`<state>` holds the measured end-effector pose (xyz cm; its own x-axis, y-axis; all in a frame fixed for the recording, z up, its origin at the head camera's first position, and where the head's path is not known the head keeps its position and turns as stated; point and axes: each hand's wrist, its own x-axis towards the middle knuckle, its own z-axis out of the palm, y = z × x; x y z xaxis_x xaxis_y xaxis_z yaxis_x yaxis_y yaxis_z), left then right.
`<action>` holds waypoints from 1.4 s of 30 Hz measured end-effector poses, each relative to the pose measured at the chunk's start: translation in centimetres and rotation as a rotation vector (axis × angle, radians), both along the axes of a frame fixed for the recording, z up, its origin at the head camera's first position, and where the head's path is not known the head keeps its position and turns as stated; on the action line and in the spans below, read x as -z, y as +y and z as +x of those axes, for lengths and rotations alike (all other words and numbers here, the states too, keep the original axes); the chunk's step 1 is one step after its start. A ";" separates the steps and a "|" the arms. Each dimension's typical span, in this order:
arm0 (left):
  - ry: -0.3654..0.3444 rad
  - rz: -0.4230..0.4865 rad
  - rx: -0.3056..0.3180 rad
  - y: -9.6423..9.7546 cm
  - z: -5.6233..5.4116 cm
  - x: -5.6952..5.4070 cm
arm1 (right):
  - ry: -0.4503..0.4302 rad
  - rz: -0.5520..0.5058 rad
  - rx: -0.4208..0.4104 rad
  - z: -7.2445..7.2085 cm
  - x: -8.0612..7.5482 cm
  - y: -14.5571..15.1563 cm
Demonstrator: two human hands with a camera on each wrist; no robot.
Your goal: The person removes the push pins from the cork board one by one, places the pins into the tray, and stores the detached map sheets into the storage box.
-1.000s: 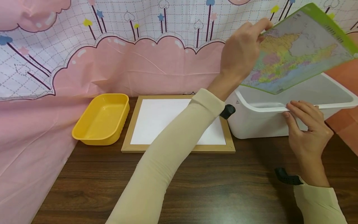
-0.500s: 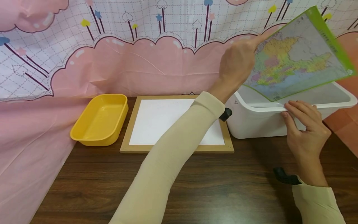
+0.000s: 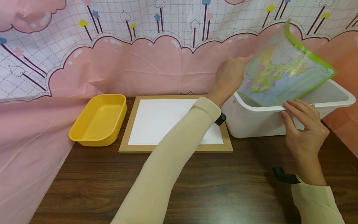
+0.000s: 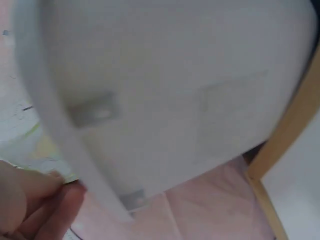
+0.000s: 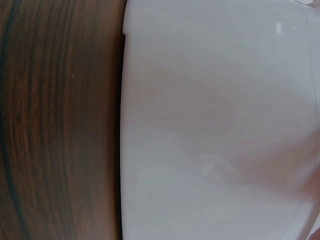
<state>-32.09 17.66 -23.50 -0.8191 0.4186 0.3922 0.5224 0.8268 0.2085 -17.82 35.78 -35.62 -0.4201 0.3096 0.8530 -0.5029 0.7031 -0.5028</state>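
Note:
A thin map sheet with a green border slants over the white plastic bin at the right, its lower corner down inside the rim. My left hand pinches the sheet's left edge; in the left wrist view, the thumb and fingers meet on that edge beside the bin's outer wall. The sheet's upper edge bends. My right hand grips the bin's front rim, thumb outside and fingers over the top. The right wrist view is mostly filled by the bin's smooth wall.
A wood-framed whiteboard lies on the dark wooden table, left of the bin and partly behind my left sleeve. A yellow tray stands farther left. A patterned pink and white cloth hangs behind.
My left hand has come down and slightly left with the map sheet, whose lower corner has sunk from above the bin to inside it. The right hand has stayed on the rim.

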 end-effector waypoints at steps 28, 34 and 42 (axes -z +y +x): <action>-0.068 0.004 -0.059 -0.7 0.0 3.0 | -0.038 0.028 0.024 0.1 0.0 0.1; -0.097 -0.018 -0.032 -0.9 -0.1 3.1 | -0.045 0.022 0.016 0.1 -0.1 0.0; -0.126 -0.122 -0.003 -1.7 0.4 2.4 | -0.051 0.056 0.012 -0.4 0.5 0.9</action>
<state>-31.72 15.97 -25.85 -0.8600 0.4542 0.2326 0.4958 0.8517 0.1699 -18.18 36.70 -36.09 -0.4599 0.2677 0.8467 -0.4687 0.7367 -0.4875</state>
